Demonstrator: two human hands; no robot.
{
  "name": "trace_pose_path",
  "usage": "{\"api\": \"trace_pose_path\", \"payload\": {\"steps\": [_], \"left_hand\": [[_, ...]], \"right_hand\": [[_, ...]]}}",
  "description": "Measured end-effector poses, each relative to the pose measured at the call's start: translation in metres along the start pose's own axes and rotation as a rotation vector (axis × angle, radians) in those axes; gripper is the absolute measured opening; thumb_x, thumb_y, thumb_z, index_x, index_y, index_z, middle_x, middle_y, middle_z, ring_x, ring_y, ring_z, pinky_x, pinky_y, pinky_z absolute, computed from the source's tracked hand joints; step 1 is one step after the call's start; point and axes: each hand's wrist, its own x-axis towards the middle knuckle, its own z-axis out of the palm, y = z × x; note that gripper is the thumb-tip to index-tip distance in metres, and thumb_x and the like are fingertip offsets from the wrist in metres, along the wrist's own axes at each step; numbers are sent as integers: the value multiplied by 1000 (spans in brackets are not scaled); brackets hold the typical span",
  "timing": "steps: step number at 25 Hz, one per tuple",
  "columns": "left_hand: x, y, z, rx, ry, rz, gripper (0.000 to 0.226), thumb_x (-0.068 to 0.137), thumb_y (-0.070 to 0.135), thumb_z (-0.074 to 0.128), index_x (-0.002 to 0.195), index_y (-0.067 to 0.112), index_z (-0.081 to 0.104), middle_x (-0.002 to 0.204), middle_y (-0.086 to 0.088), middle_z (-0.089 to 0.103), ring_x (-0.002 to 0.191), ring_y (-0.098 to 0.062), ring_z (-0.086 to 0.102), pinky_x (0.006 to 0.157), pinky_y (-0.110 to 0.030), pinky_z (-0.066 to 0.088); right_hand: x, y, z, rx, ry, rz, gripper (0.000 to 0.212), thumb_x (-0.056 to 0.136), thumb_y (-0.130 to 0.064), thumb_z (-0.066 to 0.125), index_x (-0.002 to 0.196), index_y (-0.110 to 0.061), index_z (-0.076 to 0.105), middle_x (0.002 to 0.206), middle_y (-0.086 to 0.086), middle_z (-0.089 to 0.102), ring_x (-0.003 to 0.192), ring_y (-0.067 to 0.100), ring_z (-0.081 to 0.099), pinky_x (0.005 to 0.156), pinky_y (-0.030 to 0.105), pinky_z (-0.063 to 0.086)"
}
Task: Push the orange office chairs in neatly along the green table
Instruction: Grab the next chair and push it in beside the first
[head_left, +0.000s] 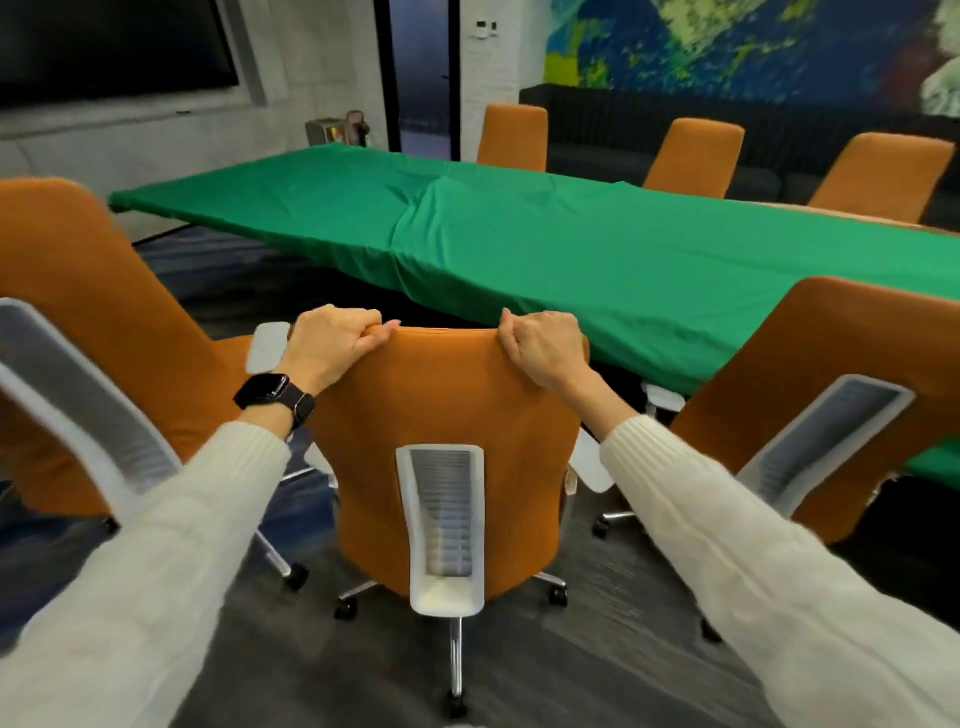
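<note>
An orange office chair with a white back spine stands right in front of me, facing the long green-covered table. My left hand grips the top left corner of its backrest, a black watch on that wrist. My right hand grips the top right corner. The chair's seat is hidden behind its backrest, near the table's edge. A second orange chair stands at my left, turned away from the table. A third orange chair at my right sits close against the table edge.
Three more orange chairs line the table's far side. A dark sofa runs under a colourful mural behind them. A dark screen hangs on the left wall, and a glass door lies beyond the table's far end. Chair bases with castors stand on the grey floor.
</note>
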Motion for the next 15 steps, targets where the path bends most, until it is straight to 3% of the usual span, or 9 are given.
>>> {"api": "trace_pose_path", "payload": {"steps": [2, 3, 5, 7, 9, 13, 15], "left_hand": [[27, -21, 20, -46, -120, -26, 79, 75, 78, 19, 99, 14, 57, 95, -11, 64, 93, -29, 55, 86, -44, 41], [39, -29, 28, -58, -212, -34, 86, 67, 85, 24, 109, 15, 52, 106, -10, 60, 104, -29, 51, 100, -48, 33], [69, -45, 45, -49, -358, -4, 99, 52, 86, 46, 122, 15, 43, 119, -9, 52, 116, -29, 43, 110, -52, 19], [106, -59, 62, -41, -433, 37, 103, 46, 73, 69, 126, 14, 39, 124, -10, 49, 119, -30, 40, 111, -53, 18], [138, -70, 81, -81, -441, 43, 99, 47, 60, 79, 126, 14, 39, 125, -11, 47, 119, -30, 38, 110, -52, 19], [197, -92, 123, -128, -430, 111, 95, 47, 54, 81, 122, 12, 42, 122, -12, 48, 115, -31, 38, 106, -49, 20], [225, -105, 142, -137, -439, 148, 93, 48, 57, 79, 121, 13, 43, 121, -12, 50, 113, -30, 39, 103, -49, 23]], "right_hand": [[25, 13, 17, -1, -115, 64, 53, 95, -35, 31, 56, -9, 54, 56, 13, 67, 52, 34, 62, 51, 29, 29], [34, 21, 24, -4, -189, 70, 53, 96, -42, 29, 63, -9, 54, 63, 14, 68, 60, 35, 63, 54, 31, 30], [53, 39, 38, 3, -277, 45, 62, 92, -62, 19, 67, -12, 46, 69, 12, 66, 64, 33, 60, 55, 33, 33], [75, 58, 54, -19, -350, 65, 72, 77, -80, 14, 69, -14, 40, 70, 11, 64, 59, 29, 53, 55, 33, 35], [92, 76, 68, -27, -437, 102, 74, 66, -86, 19, 71, -14, 38, 73, 11, 63, 63, 29, 56, 55, 33, 33], [126, 107, 91, -111, -595, 127, 69, 67, -77, 56, 82, -12, 35, 92, 15, 64, 81, 32, 61, 64, 33, 33], [141, 120, 105, -118, -627, 174, 69, 67, -70, 63, 90, -8, 41, 101, 16, 63, 90, 32, 60, 71, 36, 36]]}}
